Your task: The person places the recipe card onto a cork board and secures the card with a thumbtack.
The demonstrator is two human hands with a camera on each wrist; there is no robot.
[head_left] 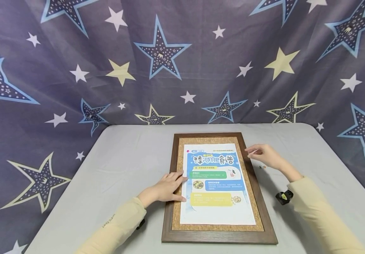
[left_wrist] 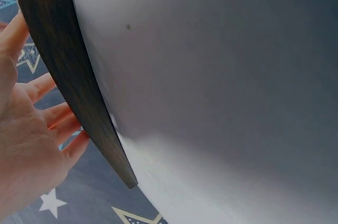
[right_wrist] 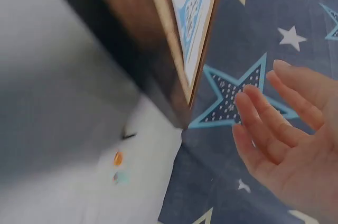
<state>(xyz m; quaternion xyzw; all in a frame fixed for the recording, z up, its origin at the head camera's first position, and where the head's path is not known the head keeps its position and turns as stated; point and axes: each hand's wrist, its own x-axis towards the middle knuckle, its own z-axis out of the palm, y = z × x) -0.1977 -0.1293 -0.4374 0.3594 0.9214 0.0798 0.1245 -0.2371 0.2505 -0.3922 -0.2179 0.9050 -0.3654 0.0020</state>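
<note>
Poster (head_left: 217, 217) with Chinese text is being backed by a cork panel (head_left: 217, 228) inside a brown wooden frame (head_left: 220, 237), the whole lot being supported around the middle of a grey table (head_left: 122, 151). Its left edge is being touched by the left hand (head_left: 166, 187), fingers pretty well spread, with the frame's left side being crossed too. A pink pin (head_left: 188, 151) is being shown at the poster's far left corner. The right hand (head_left: 267, 156) is being held by the frame's far right side, thumb and forefinger close; honestly can't tell if anything's being pinched. Small bits (right_wrist: 118, 158), one orange, are being seen right of the frame.
</note>
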